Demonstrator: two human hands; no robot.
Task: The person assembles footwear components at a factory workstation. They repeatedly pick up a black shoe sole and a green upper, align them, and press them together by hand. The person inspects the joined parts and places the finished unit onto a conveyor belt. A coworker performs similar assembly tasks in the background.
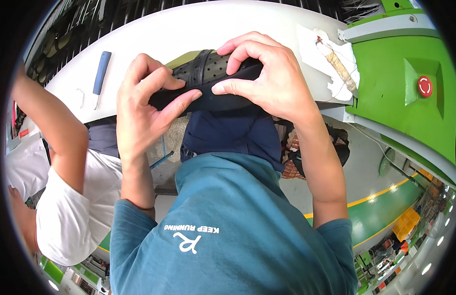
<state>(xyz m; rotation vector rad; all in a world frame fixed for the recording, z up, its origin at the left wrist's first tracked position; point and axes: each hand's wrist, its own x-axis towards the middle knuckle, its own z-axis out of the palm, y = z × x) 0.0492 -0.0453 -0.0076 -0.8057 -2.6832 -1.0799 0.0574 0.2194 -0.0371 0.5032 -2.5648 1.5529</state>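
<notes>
A dark shoe [212,69], its olive-black upper dotted with small holes and crossed by a raised band, is held sideways over the near edge of the white table. My left hand [148,93] is closed on its left part, fingertips on the upper and thumb along the smooth black near side. Over the right end curves my right hand [270,73], fingers on top and thumb pressed to the same black side. Both thumb tips lie near the middle, a small gap apart. An olive-yellow piece [183,59] shows behind the shoe. My palms and fingers hide both shoe ends.
On the white table [267,18] lies a blue-handled knife [102,73] to the left. A tape-wrapped stick [338,66] rests on white paper at the right. Beyond it stands a green machine with a red button [425,86]. A co-worker's arm [56,108] reaches in at left.
</notes>
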